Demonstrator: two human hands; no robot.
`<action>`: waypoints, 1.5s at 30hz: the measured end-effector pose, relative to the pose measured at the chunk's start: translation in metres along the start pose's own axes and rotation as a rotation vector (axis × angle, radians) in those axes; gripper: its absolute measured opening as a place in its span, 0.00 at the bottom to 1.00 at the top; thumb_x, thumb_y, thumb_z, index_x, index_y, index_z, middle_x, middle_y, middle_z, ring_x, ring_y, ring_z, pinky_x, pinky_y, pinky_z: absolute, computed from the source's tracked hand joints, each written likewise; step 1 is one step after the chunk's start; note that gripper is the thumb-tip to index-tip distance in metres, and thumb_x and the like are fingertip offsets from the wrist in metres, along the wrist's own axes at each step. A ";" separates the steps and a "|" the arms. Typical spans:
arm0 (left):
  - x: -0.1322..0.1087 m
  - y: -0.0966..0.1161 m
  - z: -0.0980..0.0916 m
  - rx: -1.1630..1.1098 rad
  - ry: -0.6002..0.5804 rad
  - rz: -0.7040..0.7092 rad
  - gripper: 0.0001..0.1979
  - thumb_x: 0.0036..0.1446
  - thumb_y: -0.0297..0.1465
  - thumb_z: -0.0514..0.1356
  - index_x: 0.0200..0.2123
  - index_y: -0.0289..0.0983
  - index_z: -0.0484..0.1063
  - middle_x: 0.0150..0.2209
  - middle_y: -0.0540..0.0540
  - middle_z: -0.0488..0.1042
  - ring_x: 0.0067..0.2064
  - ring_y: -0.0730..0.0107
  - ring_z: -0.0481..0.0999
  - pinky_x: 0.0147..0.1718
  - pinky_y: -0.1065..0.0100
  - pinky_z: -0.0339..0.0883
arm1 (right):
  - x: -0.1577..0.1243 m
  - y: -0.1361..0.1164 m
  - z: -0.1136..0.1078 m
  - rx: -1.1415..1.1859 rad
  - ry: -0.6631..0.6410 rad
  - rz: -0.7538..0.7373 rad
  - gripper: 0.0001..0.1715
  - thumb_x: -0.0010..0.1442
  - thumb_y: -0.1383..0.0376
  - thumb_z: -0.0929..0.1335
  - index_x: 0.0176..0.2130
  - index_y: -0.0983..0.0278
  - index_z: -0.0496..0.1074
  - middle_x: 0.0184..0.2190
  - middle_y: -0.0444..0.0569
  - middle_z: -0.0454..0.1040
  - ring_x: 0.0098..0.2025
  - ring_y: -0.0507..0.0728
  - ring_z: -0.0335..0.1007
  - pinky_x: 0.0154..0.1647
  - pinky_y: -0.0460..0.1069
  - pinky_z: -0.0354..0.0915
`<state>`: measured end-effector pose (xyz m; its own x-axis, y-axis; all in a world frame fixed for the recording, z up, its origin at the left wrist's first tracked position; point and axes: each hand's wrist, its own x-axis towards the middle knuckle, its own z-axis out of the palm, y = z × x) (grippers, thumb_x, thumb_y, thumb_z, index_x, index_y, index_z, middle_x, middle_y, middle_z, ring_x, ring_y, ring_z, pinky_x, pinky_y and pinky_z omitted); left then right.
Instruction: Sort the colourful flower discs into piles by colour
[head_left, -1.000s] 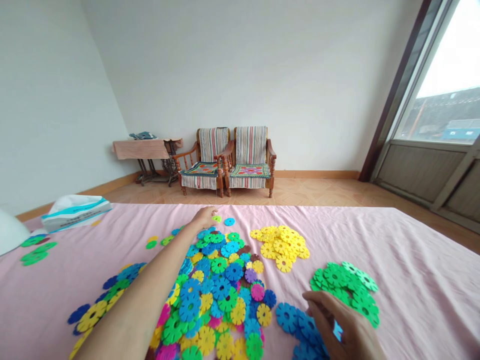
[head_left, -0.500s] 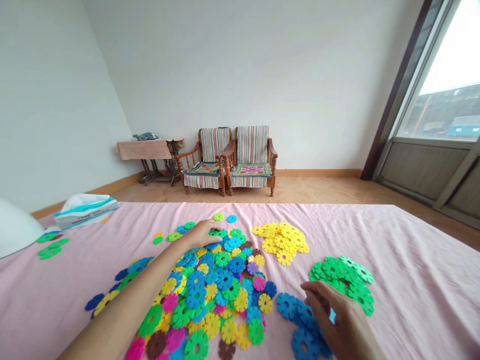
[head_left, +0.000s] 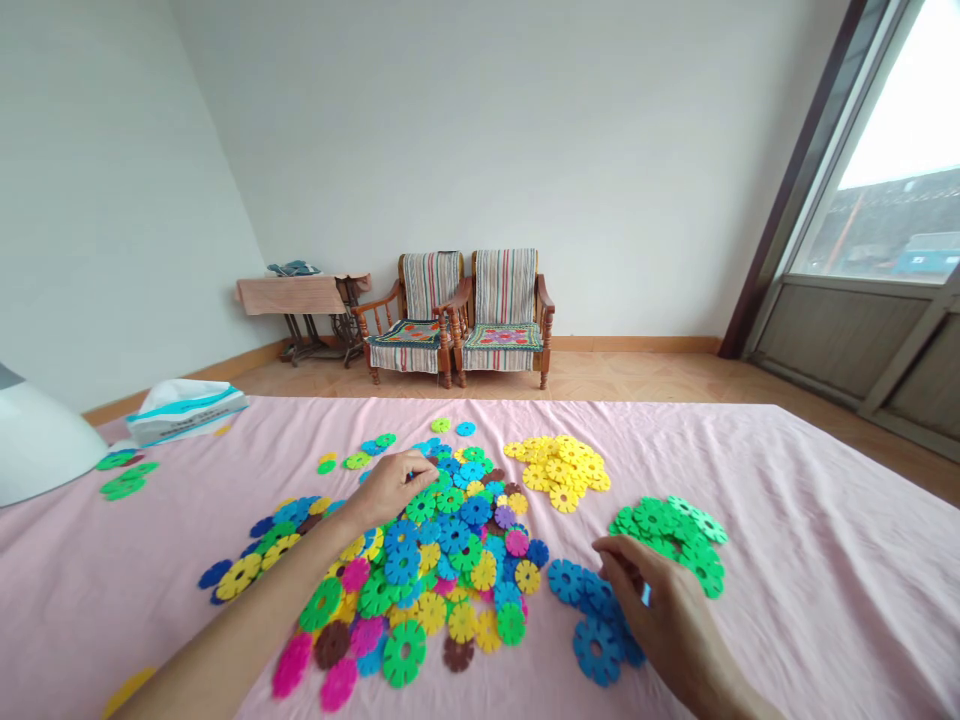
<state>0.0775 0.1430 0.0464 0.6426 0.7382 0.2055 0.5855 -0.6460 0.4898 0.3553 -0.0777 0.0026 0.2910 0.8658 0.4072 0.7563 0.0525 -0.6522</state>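
1. Yellow plastic discs (head_left: 559, 475) and green plastic discs (head_left: 667, 535) sit in separate piles; a large mixed heap (head_left: 442, 560) still covers the pink bedsheet (head_left: 825, 530).
2. The left hand (head_left: 390, 490) lies curled on the heap, any grip hidden; the right hand (head_left: 664, 610) curls above blue discs (head_left: 598, 650), apparently pinching one.

Disc colours: mixed pile (head_left: 457, 560) is blue, green, yellow, magenta, purple, brown. Yellow heap (head_left: 561, 474) is all yellow, green heap (head_left: 666, 535) all green, blue group (head_left: 592, 625) all blue. Bedsheet (head_left: 825, 560) is plain pale pink. Chair backs (head_left: 504, 285) have cream, red, green and blue vertical stripes. Seat cushions (head_left: 502, 338) are teal-bordered, with red-orange floral pattern. Packet (head_left: 186, 412) is white with teal band. Tablecloth (head_left: 289, 295) is dusty salmon.
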 end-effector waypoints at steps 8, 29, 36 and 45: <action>-0.051 0.048 0.038 -0.507 -0.010 -0.192 0.15 0.53 0.46 0.57 0.32 0.39 0.71 0.23 0.51 0.73 0.27 0.67 0.75 0.27 0.69 0.69 | 0.004 -0.033 0.014 0.059 -0.032 -0.083 0.14 0.61 0.64 0.61 0.36 0.62 0.75 0.28 0.46 0.76 0.28 0.52 0.71 0.30 0.45 0.65; -0.063 -0.001 0.019 0.128 0.425 0.015 0.12 0.57 0.40 0.53 0.35 0.43 0.74 0.38 0.46 0.78 0.43 0.59 0.76 0.49 0.60 0.66 | 0.050 0.059 -0.030 -0.263 0.327 0.362 0.22 0.58 0.58 0.61 0.41 0.67 0.76 0.30 0.53 0.78 0.33 0.60 0.74 0.31 0.50 0.62; -0.061 -0.015 0.021 0.233 0.384 0.045 0.15 0.59 0.39 0.50 0.35 0.39 0.74 0.36 0.45 0.78 0.40 0.60 0.77 0.44 0.61 0.69 | 0.050 0.090 -0.045 -0.298 0.486 0.513 0.26 0.54 0.59 0.60 0.46 0.68 0.74 0.39 0.57 0.77 0.39 0.62 0.74 0.40 0.54 0.63; -0.061 -0.028 0.027 0.250 0.371 0.025 0.14 0.59 0.39 0.52 0.37 0.38 0.74 0.39 0.44 0.77 0.43 0.59 0.75 0.46 0.60 0.67 | 0.042 0.033 -0.034 -0.211 -0.074 0.179 0.15 0.56 0.63 0.60 0.24 0.64 0.70 0.19 0.45 0.70 0.22 0.52 0.64 0.22 0.46 0.51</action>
<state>0.0351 0.1102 -0.0023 0.4642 0.7119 0.5270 0.7026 -0.6583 0.2704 0.4129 -0.0565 0.0200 0.3934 0.8861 0.2448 0.8040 -0.2025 -0.5591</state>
